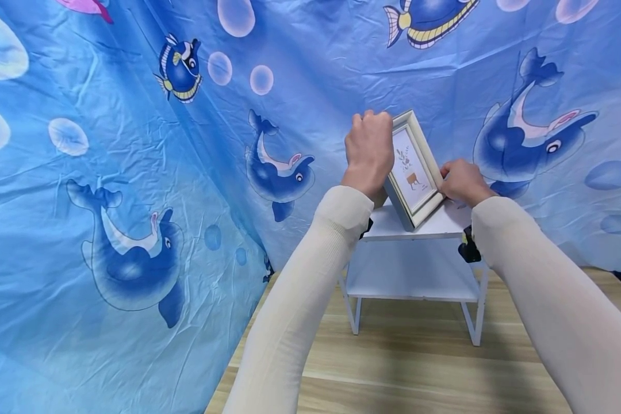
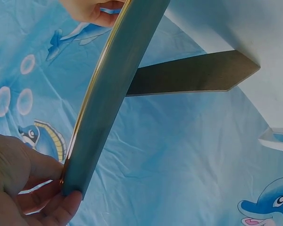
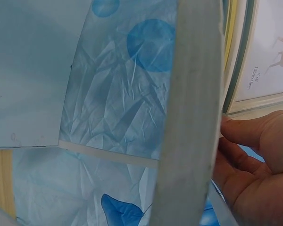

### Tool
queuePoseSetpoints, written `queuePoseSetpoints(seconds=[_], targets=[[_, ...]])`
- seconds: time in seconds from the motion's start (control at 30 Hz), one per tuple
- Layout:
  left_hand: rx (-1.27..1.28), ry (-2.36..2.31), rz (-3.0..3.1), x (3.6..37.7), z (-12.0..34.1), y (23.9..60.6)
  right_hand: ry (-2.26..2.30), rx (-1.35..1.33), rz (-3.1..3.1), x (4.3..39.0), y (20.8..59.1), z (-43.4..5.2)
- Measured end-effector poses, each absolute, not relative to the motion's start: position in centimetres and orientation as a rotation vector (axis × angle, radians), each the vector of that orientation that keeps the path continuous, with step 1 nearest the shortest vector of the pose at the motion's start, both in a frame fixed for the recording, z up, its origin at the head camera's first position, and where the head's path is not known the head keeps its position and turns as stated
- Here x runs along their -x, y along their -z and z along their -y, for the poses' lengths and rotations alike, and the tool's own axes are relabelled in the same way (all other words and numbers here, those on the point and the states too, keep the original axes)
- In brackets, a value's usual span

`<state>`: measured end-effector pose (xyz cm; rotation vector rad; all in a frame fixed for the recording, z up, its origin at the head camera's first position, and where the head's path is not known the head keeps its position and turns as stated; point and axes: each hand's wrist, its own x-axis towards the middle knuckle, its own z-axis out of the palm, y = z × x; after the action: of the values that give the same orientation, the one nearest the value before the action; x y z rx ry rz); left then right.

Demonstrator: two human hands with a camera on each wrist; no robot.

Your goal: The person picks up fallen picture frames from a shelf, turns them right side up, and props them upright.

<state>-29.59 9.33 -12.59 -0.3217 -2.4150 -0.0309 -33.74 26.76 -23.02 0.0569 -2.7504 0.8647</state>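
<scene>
A cream picture frame (image 1: 413,164) with a small plant print stands tilted over the white side table (image 1: 388,223), its lower corner right at the tabletop's front edge. My left hand (image 1: 370,148) grips its upper left corner, thumb and fingertips pinching the end in the left wrist view. At the lower right side, my right hand (image 1: 462,181) pinches the edge; the right wrist view has the thumb against the front and fingers curled behind. Behind the frame a brown stand leg (image 2: 188,73) sticks out, its tip over the white tabletop in the left wrist view.
The side table has a lower shelf (image 1: 414,270) and white metal legs (image 1: 474,322) on a wood-look floor (image 1: 403,374). A blue curtain (image 1: 310,69) printed with dolphins, fish and bubbles hangs behind the table and along the left. Dark wrist bands (image 1: 468,246) show at the cuffs.
</scene>
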Motion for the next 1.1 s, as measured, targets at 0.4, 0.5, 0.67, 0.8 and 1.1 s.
queuePoseSetpoints(seconds=[0.4,0.5,0.67,0.8,1.1], targets=[[0.333,0.040,2.407,29.9,-9.1,12.7,-0.837,-0.071,2.748,33.4,23.0,-26.7],[0.331,0.033,2.406,30.0,-9.1,12.7,-0.846,-0.069,2.746,33.3,23.0,-26.7],[0.327,0.014,2.411,30.2,-9.0,12.7,-0.837,-0.066,2.739,33.2,22.9,-26.6],[0.327,0.013,2.413,30.2,-8.9,12.7,-0.831,-0.056,2.740,33.1,22.9,-26.6],[0.335,0.023,2.403,30.6,-9.0,13.0,-0.843,-0.008,2.746,32.7,22.9,-26.5]])
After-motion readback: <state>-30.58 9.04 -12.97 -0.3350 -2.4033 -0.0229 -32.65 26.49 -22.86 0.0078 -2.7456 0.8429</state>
